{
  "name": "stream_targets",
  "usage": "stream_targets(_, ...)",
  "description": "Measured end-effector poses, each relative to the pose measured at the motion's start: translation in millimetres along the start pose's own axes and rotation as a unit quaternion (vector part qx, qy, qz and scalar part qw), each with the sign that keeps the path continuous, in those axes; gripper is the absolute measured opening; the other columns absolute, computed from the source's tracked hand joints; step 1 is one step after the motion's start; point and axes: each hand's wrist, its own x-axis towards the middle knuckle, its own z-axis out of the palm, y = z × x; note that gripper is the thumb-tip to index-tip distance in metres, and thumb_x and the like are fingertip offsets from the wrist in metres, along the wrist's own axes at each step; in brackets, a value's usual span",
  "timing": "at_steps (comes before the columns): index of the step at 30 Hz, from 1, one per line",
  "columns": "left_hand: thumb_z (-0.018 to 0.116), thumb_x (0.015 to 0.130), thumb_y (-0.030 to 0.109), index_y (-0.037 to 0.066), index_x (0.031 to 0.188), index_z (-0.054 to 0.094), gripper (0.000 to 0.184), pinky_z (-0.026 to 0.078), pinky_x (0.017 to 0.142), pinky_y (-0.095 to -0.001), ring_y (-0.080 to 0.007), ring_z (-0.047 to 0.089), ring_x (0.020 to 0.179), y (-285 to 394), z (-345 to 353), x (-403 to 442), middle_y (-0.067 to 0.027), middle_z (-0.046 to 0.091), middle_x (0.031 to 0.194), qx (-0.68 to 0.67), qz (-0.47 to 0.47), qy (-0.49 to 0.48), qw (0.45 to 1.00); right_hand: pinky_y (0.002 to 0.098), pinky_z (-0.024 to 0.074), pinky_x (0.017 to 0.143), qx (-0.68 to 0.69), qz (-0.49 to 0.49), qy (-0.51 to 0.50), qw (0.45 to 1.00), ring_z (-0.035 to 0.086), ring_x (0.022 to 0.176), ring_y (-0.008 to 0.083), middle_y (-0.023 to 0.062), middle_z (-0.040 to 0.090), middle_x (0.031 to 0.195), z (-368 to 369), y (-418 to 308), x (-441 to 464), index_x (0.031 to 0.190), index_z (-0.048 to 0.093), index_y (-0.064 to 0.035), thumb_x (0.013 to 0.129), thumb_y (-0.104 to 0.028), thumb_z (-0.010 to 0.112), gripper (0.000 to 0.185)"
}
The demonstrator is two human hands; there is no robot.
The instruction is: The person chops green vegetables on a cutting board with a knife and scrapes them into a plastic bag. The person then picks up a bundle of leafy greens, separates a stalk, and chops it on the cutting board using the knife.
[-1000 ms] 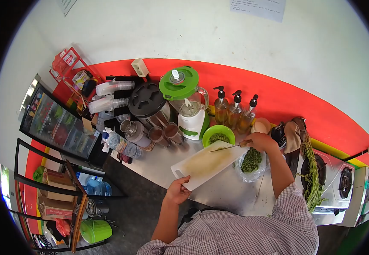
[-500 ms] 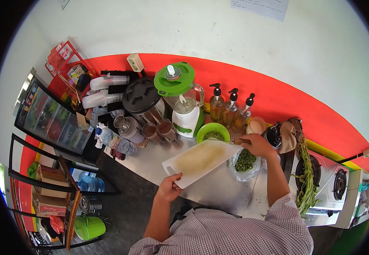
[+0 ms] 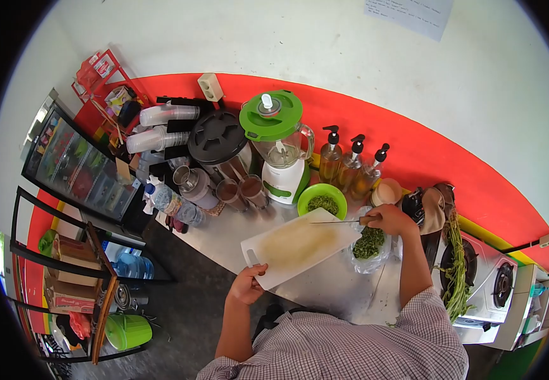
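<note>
My left hand (image 3: 248, 284) is closed on the near-left corner of a white cutting board (image 3: 274, 275), which has a yellowish-brown stain over its middle. In my right hand (image 3: 393, 220) is a knife (image 3: 337, 221), gripped by its brown handle; the thin blade points left over the board's far right part. Just beyond the board sits a green bowl (image 3: 304, 195) with chopped green leaves (image 3: 323, 203) in it. A clear plastic bag (image 3: 375, 261) holding more green leaves (image 3: 368, 242) lies below my right hand, beside the board's right end.
A green-lidded blender (image 3: 280, 171), three pump bottles (image 3: 349, 170) and a dark-lidded container (image 3: 220, 142) line the wall. Left of them stand two brown tumblers (image 3: 253, 191) and a water bottle (image 3: 172, 204). Leafy stalks (image 3: 455, 272) hang over the gas stove (image 3: 488, 272) at right.
The knife blade now shows, stretched leftward over the board, where before it was hardly visible. The board lies at a slightly different angle. The whole view has shifted a little.
</note>
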Motion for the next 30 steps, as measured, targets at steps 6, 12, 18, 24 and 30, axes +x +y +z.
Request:
stream_targets(6, 0.067, 0.093, 0.01, 0.013, 0.076, 0.056, 0.02, 0.032, 0.043, -0.019, -0.0023, 0.034, 0.044, 1, 2, -7, 0.0078, 0.048, 0.063, 0.019, 0.004, 0.006, 1.0, 0.0424, 0.0543, 0.086, -0.063, -0.011, 0.095, 0.993, 0.07, 0.095, 0.0366, 0.0189, 0.074, 0.102, 27, -22, 15, 0.118, 0.073, -0.0077, 0.086, -0.02, 0.075, 0.035)
stream_targets(12, 0.068, 0.093, 0.011, 0.013, 0.079, 0.056, 0.018, 0.033, 0.045, -0.0192, -0.0027, 0.036, 0.045, 4, -10, -9, 0.0078, 0.048, 0.064, 0.046, 0.019, -0.023, 0.998, 0.0432, 0.054, 0.088, 0.082, -0.117, 0.03, 0.989, 0.068, 0.1, 0.0356, 0.0186, 0.072, 0.105, 22, -33, -2, 0.116, 0.074, -0.0065, 0.085, -0.021, 0.075, 0.034)
stream_targets(18, 0.069, 0.092, 0.012, 0.013, 0.081, 0.057, 0.017, 0.036, 0.048, -0.0202, -0.0036, 0.041, 0.049, 5, 6, -17, 0.007, 0.051, 0.069, 0.087, 0.033, 0.012, 0.996, 0.0436, 0.0542, 0.086, 0.006, -0.058, 0.063, 0.996, 0.068, 0.1, 0.037, 0.0169, 0.072, 0.105, 34, -20, 7, 0.114, 0.074, -0.0074, 0.087, -0.023, 0.075, 0.032)
stream_targets(24, 0.07, 0.091, 0.012, 0.013, 0.083, 0.058, 0.015, 0.039, 0.05, -0.0214, -0.0051, 0.044, 0.051, 2, 0, -22, 0.0067, 0.053, 0.071, 0.09, 0.031, 0.002, 0.995, 0.0465, 0.0548, 0.081, 0.022, 0.031, 0.175, 0.984, 0.069, 0.093, 0.0376, 0.0154, 0.073, 0.099, 42, -37, -10, 0.111, 0.074, -0.0107, 0.088, -0.025, 0.072, 0.027)
stream_targets(30, 0.068, 0.09, 0.009, 0.009, 0.089, 0.063, 0.005, 0.04, 0.051, -0.0213, -0.005, 0.046, 0.055, -6, -7, -22, 0.0065, 0.052, 0.073, 0.08, 0.054, 0.037, 0.995, 0.0465, 0.0547, 0.083, -0.051, 0.027, 0.11, 0.992, 0.069, 0.096, 0.0402, 0.0191, 0.073, 0.101, 47, -36, -17, 0.114, 0.072, -0.0081, 0.091, -0.028, 0.07, 0.031)
